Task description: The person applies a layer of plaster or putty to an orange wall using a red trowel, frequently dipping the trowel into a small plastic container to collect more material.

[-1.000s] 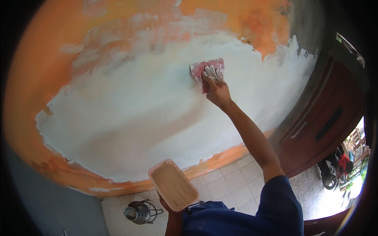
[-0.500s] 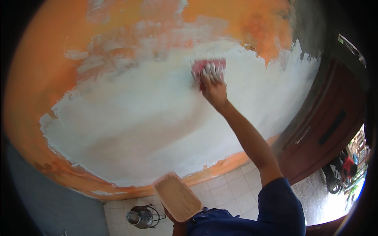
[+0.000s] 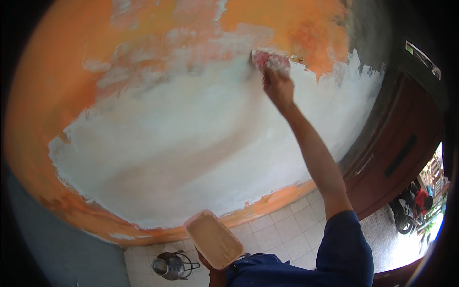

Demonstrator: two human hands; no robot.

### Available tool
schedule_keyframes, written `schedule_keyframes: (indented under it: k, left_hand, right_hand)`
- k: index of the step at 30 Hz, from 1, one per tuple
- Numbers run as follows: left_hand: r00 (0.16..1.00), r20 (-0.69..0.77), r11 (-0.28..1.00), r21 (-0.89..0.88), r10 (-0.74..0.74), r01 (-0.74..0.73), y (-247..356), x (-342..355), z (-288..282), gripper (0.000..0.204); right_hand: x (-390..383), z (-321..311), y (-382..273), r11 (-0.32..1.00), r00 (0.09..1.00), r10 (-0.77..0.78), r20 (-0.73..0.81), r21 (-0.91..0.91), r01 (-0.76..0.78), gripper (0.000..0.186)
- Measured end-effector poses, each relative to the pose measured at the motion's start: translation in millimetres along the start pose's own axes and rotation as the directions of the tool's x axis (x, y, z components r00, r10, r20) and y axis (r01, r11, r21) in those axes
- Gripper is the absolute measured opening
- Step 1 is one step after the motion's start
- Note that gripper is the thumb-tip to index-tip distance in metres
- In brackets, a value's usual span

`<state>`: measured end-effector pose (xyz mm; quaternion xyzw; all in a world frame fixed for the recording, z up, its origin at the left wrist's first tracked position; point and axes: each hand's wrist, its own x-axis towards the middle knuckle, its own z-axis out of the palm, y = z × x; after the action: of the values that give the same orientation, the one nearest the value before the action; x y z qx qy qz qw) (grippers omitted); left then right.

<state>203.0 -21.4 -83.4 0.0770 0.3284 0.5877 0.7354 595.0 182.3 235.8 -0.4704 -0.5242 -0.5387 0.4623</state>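
Observation:
My right hand (image 3: 278, 86), its arm stretched up and forward, grips a red flat putty spreader (image 3: 260, 58) smeared with white. The spreader is against the wall at the upper edge of a broad patch of white filler (image 3: 158, 138). Bare orange paint (image 3: 287, 28) borders the patch above. Low in front of my body, my left hand (image 3: 204, 262) holds a shallow rectangular tray (image 3: 216, 239) with a pinkish rim and a tan inner face. Most of the left hand's fingers are hidden beneath the tray.
On the tiled floor (image 3: 282, 227) below the wall stands a dark round vessel with a metal frame (image 3: 169, 265). A grey wall (image 3: 57, 239) closes the left side. To the right are a dark red door (image 3: 397, 148) and, beyond it, a parked motorbike (image 3: 405, 213).
My right hand has moved the spreader up and to the right across the white filler to its top edge. The tray in my left hand has stayed almost in place.

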Motion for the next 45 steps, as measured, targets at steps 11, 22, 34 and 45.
schedule_keyframes:
  k: [11, 22, 34, 45]
  left_hand:
    - [0.998, 0.053, 1.000, -0.014, 0.019, -0.019, -2.6, 9.0, -27.1, 0.069]
    - [1.000, -0.013, 0.998, 0.063, 0.011, -0.011, -12.2, -1.3, -10.1, 0.068]
    - [0.992, 0.032, 0.975, 0.178, 0.126, -0.130, -13.3, 2.0, -45.3, 0.069]
    - [0.953, 0.304, 0.978, -0.196, -0.005, 0.068, 1.2, -16.4, -19.6, 0.060]
  right_hand:
    - [-66.6, -42.5, -22.2, 0.988, 0.962, -0.014, 0.274, 0.153, -0.029, 0.033]
    - [-118.8, 14.6, -59.9, 0.987, 0.964, -0.055, 0.259, 0.162, 0.013, 0.036]
    - [-24.1, 4.4, -47.0, 0.997, 0.984, 0.015, 0.175, 0.075, -0.029, 0.030]
    - [-13.9, -51.9, -67.4, 0.980, 0.978, 0.091, 0.186, 0.159, -0.121, 0.052]
